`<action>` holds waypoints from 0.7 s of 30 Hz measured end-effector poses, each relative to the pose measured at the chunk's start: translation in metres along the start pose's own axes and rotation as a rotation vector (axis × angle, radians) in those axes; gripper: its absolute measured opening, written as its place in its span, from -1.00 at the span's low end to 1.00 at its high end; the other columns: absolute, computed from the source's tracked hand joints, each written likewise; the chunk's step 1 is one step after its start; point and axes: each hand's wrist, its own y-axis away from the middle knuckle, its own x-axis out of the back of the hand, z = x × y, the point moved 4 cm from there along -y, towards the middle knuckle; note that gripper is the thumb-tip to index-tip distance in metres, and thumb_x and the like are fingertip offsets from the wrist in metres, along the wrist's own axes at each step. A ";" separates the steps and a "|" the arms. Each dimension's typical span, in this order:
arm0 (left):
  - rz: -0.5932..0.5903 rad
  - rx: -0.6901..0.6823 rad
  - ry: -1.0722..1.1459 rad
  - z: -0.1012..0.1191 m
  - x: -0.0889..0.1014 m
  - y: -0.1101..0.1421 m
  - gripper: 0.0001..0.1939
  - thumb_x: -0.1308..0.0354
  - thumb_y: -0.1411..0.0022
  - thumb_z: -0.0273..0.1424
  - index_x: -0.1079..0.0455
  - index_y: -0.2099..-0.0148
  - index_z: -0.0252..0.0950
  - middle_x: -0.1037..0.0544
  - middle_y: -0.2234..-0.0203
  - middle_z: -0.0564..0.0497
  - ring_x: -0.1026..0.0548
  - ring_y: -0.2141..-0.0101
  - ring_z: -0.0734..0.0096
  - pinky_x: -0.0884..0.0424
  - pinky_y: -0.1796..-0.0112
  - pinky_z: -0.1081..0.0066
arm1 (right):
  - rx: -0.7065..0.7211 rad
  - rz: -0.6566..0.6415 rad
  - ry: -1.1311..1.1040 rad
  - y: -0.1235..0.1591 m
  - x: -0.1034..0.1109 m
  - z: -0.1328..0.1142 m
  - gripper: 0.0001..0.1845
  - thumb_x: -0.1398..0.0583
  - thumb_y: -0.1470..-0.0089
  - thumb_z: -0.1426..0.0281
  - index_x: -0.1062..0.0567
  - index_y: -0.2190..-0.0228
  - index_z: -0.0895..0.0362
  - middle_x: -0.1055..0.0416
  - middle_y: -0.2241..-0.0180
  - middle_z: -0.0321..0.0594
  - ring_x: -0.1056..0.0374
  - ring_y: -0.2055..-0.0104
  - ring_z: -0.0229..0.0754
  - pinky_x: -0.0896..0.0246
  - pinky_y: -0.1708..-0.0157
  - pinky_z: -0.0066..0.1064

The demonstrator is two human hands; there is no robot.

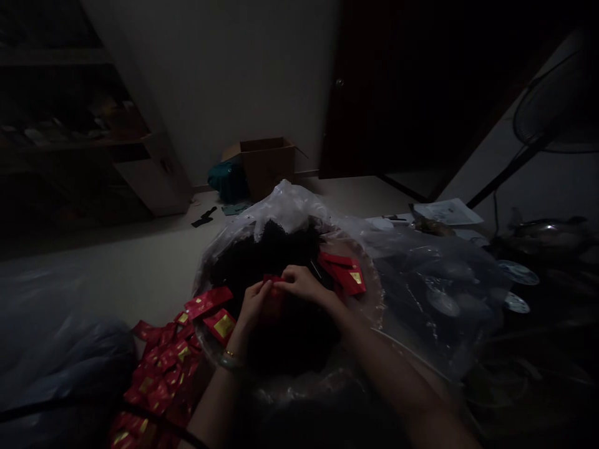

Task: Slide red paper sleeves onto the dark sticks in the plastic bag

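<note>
"In the head view, what are your hands on?"

"My left hand [253, 300] and right hand [302, 284] meet at the middle of the frame, fingertips pinched on the top edge of one small, glossy red packet [272, 303]. Both grips are closed on it — thumbs and fingers nearly touching."

"And where is the packet?"

"Just below the centre of the frame, over the dark, loose black heap [243, 257] in a wide round tub [374, 284] draped with clear, crumpled plastic sheeting [291, 202]. Its lower part is too dark for me to make out."

"Other packets nearby?"

"Several flat red packets with a gold patch [344, 273] lie at the tub's right side, right of centre. Two more red-and-gold packets [221, 325] rest by its left rim, near my left wrist, and a big pile of red-and-gold packets [161, 369] fills the lower left."

"Further off?"

"An open brown cardboard box [270, 169] stands at upper centre, a teal bundle [228, 181] beside it — and a dark round fan [556, 112] is at upper right."
</note>
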 end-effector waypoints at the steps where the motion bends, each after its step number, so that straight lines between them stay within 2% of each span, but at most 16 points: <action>1: 0.002 0.007 0.004 -0.003 -0.001 0.000 -0.49 -0.24 0.13 0.03 -0.47 0.46 -0.40 -0.47 0.64 0.06 -0.35 0.60 0.51 -0.21 0.55 0.53 | -0.009 0.003 -0.028 0.000 -0.002 0.003 -0.74 -0.27 0.00 0.32 -0.44 0.61 0.19 -0.33 0.51 -0.32 -0.22 0.47 -0.33 -0.05 0.47 -0.51; 3: -0.006 0.020 0.014 -0.008 -0.002 0.000 -0.47 -0.21 0.10 0.05 -0.46 0.45 -0.41 -0.46 0.64 0.06 -0.34 0.60 0.52 -0.20 0.56 0.54 | -0.013 0.012 -0.085 0.000 -0.005 0.009 -0.73 -0.28 0.01 0.32 -0.41 0.63 0.19 -0.30 0.52 -0.34 -0.21 0.46 -0.34 -0.05 0.46 -0.51; 5: -0.056 0.023 0.048 -0.012 -0.004 0.000 -0.47 -0.23 0.09 0.02 -0.48 0.33 -0.40 -0.52 0.55 0.03 -0.40 0.54 0.47 -0.28 0.50 0.51 | -0.011 0.062 -0.118 0.000 -0.006 0.012 -0.74 -0.27 0.01 0.33 -0.41 0.62 0.18 -0.28 0.52 -0.35 -0.21 0.45 -0.34 -0.07 0.43 -0.51; 7: -0.149 0.014 0.059 -0.015 -0.005 0.002 -0.44 -0.33 0.18 -0.09 -0.46 0.17 -0.38 -0.56 0.44 -0.01 -0.46 0.46 0.41 -0.35 0.41 0.47 | -0.017 0.137 -0.126 0.001 -0.004 0.012 -0.75 -0.25 -0.02 0.33 -0.42 0.59 0.18 -0.29 0.50 -0.34 -0.22 0.42 -0.33 -0.11 0.39 -0.50; 9: -0.232 -0.003 0.002 -0.016 -0.007 0.003 -0.39 -0.41 0.28 -0.24 -0.43 0.13 -0.38 -0.57 0.41 -0.01 -0.47 0.44 0.38 -0.38 0.38 0.45 | -0.011 0.135 -0.111 0.004 -0.001 0.007 -0.80 -0.24 -0.03 0.33 -0.47 0.54 0.17 -0.32 0.45 -0.31 -0.25 0.39 -0.31 -0.13 0.35 -0.48; 11: -0.268 -0.027 -0.083 -0.017 -0.008 0.005 -0.44 -0.42 0.31 -0.31 -0.44 0.17 -0.39 -0.55 0.46 0.01 -0.46 0.46 0.40 -0.37 0.39 0.45 | 0.011 0.007 -0.045 0.006 0.002 -0.002 -0.84 -0.27 0.01 0.30 -0.53 0.47 0.16 -0.35 0.39 -0.28 -0.28 0.36 -0.29 -0.14 0.33 -0.48; 14: -0.273 -0.089 -0.167 -0.016 -0.008 0.005 -0.51 -0.39 0.25 -0.33 -0.45 0.21 -0.40 -0.53 0.47 0.02 -0.43 0.48 0.43 -0.35 0.40 0.46 | 0.024 -0.193 0.116 0.011 0.009 -0.013 -0.79 -0.32 0.09 0.25 -0.58 0.41 0.13 -0.39 0.40 -0.26 -0.29 0.36 -0.25 -0.10 0.36 -0.47; 19: -0.289 -0.160 -0.203 -0.019 -0.009 0.003 -0.56 -0.36 0.21 -0.36 -0.45 0.21 -0.41 -0.51 0.48 0.04 -0.38 0.49 0.48 -0.30 0.43 0.50 | 0.026 -0.380 0.145 0.014 0.013 -0.018 -0.81 -0.24 -0.03 0.29 -0.60 0.45 0.13 -0.40 0.52 -0.32 -0.27 0.49 -0.31 -0.04 0.45 -0.50; 21: -0.305 -0.167 -0.212 -0.020 -0.009 0.002 -0.57 -0.36 0.21 -0.35 -0.45 0.23 -0.41 -0.51 0.49 0.05 -0.37 0.50 0.49 -0.29 0.43 0.51 | 0.052 -0.384 0.133 0.015 0.013 -0.018 -0.83 -0.24 -0.03 0.31 -0.60 0.45 0.13 -0.41 0.48 -0.31 -0.28 0.45 -0.30 -0.07 0.41 -0.50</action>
